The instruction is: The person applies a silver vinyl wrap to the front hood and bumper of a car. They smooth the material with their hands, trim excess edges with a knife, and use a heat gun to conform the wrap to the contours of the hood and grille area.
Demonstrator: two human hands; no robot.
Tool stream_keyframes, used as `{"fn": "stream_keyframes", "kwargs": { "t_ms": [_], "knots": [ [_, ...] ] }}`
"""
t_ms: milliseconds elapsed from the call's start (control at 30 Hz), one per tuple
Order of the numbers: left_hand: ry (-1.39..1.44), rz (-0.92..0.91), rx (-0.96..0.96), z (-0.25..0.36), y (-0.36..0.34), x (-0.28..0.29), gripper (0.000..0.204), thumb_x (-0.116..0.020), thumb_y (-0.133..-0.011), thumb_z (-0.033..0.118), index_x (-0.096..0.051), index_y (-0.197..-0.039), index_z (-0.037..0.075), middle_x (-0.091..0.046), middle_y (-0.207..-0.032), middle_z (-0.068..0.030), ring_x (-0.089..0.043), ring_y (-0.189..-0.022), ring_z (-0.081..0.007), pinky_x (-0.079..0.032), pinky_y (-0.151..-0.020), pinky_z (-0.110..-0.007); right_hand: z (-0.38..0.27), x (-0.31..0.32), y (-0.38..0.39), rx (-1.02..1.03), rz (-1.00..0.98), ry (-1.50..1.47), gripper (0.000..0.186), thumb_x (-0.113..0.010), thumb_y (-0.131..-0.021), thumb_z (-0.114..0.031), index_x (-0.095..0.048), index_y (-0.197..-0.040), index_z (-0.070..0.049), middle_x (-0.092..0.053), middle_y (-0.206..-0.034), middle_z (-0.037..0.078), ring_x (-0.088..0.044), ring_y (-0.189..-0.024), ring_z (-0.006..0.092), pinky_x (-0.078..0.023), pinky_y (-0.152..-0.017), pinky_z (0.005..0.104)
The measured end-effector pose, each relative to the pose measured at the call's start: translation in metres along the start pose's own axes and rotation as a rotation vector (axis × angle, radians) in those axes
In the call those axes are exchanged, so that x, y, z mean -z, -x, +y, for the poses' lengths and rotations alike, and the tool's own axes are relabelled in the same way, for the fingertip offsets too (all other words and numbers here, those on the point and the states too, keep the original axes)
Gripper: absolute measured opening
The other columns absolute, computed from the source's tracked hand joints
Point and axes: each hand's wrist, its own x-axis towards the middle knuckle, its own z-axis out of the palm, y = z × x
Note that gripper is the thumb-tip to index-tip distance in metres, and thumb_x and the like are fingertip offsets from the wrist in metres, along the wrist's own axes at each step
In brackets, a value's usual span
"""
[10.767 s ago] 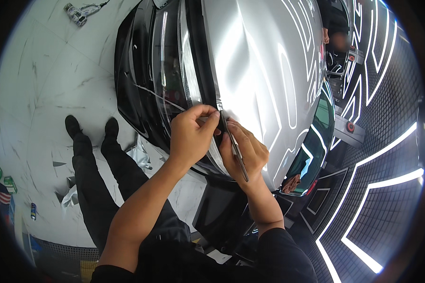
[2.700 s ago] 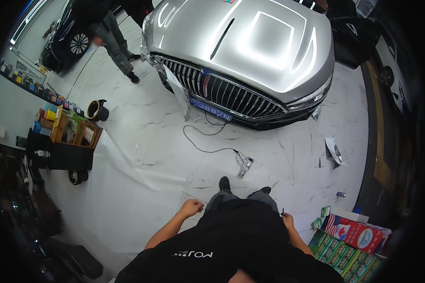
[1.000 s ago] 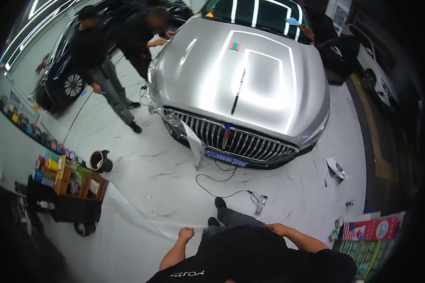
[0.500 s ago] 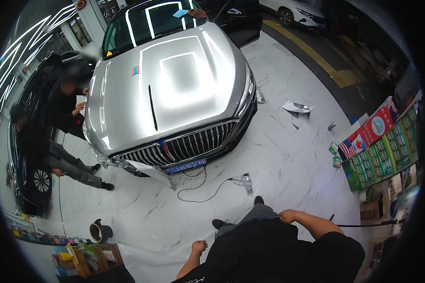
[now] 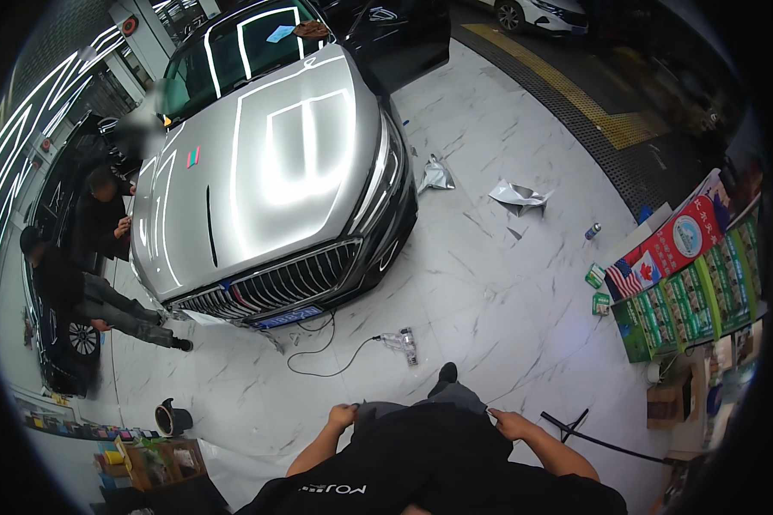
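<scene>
My left hand (image 5: pixel 343 418) is closed at the left side of my grey trousers (image 5: pixel 385 412); a small dark bit shows at its fingertips, too small to name. At my other hip, my right hand (image 5: pixel 511 423) is closed too, with a small pale tip at its fingers that I cannot make out. On the floor ahead lies a silvery heat-gun-shaped tool (image 5: pixel 401 346) with a black cord (image 5: pixel 331 374). Beyond it stands a car with a silver hood (image 5: pixel 266 163) and an upright-slatted grille (image 5: pixel 288 279). Neither hand touches the car.
Two people (image 5: pixel 103 206) are at the car's left side, beside a black car (image 5: pixel 60 249). Crumpled silver film (image 5: pixel 517 197) and a spray can (image 5: pixel 593 231) lie on the marble floor. A display rack (image 5: pixel 691 283) stands right, a black bucket (image 5: pixel 173 419) left.
My view has shifted rightward, so the car sits farther left. My left hand has moved from beside my body to my left hip. My right hand stays near the right hip.
</scene>
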Motion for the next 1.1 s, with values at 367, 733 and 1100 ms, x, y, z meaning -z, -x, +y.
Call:
{"fn": "stream_keyframes", "kwargs": {
  "t_ms": [367,733,1100],
  "knots": [
    [-0.532,0.203,-0.384,0.238,0.015,-0.144,0.033,-0.071,-0.093,0.036,-0.082,-0.109,0.009,-0.081,-0.107,-0.0169,-0.077,-0.104,-0.0338,-0.059,-0.093,-0.043,0.124,0.000,-0.022,-0.065,0.009,-0.211,0.044,-0.073,-0.088,-0.024,-0.074,-0.125,0.000,-0.077,-0.109,0.027,-0.075,-0.103,0.0428,-0.058,-0.089,0.0487],
    [-0.742,0.244,-0.199,0.273,-0.057,-0.160,0.041,-0.070,-0.093,0.043,-0.082,-0.111,0.008,-0.080,-0.112,-0.0186,-0.075,-0.109,-0.0364,-0.058,-0.097,-0.046,0.129,0.078,-0.046,-0.446,0.386,-0.379,0.028,-0.072,-0.089,-0.025,-0.083,-0.099,-0.001,-0.079,-0.094,0.024,-0.078,-0.091,0.0401,-0.060,-0.080,0.0464],
    [-0.631,0.685,-0.674,0.553,-0.134,-0.124,0.026,-0.073,-0.097,0.031,-0.074,-0.105,0.006,-0.073,-0.107,-0.0172,-0.064,-0.106,-0.0403,-0.052,-0.092,-0.051,0.183,0.219,-0.181,-0.390,0.386,-0.363,0.037,-0.070,-0.093,-0.031,-0.081,-0.108,0.002,-0.079,-0.095,0.022,-0.076,-0.087,0.0361,-0.058,-0.077,0.0456]
  ]
}}
